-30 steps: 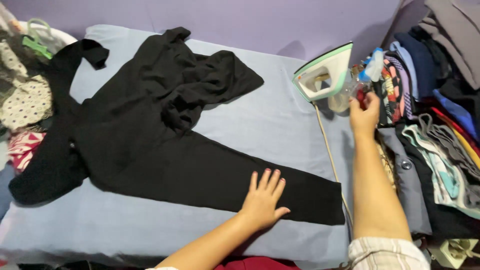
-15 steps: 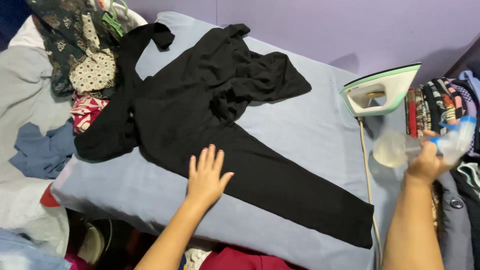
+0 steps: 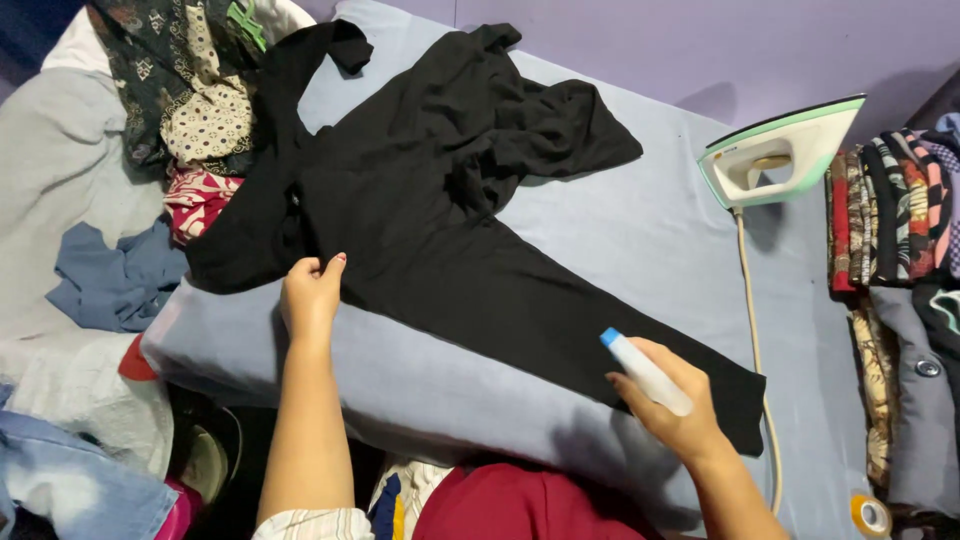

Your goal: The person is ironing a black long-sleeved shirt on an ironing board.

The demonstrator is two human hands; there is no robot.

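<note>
Person is showing 2 bare forearms, no rings or watch visible. Left hand (image 3: 312, 292) and right hand (image 3: 672, 410) are uncovered. Left sleeve (image 3: 312, 524) is showing pale checked fabric at the elbow. Dark red garment (image 3: 520, 505) is covering the body.

The right hand (image 3: 672, 412) hides most of the spray bottle (image 3: 645, 372).

Single head view, looking down, close above ironing surface (image 3: 640, 240)

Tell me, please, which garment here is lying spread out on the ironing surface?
The black garment. It alone lies spread across the grey-blue surface, with the left hand on its edge. The patterned clothes are heaped at the left, others stacked at the right.
</note>
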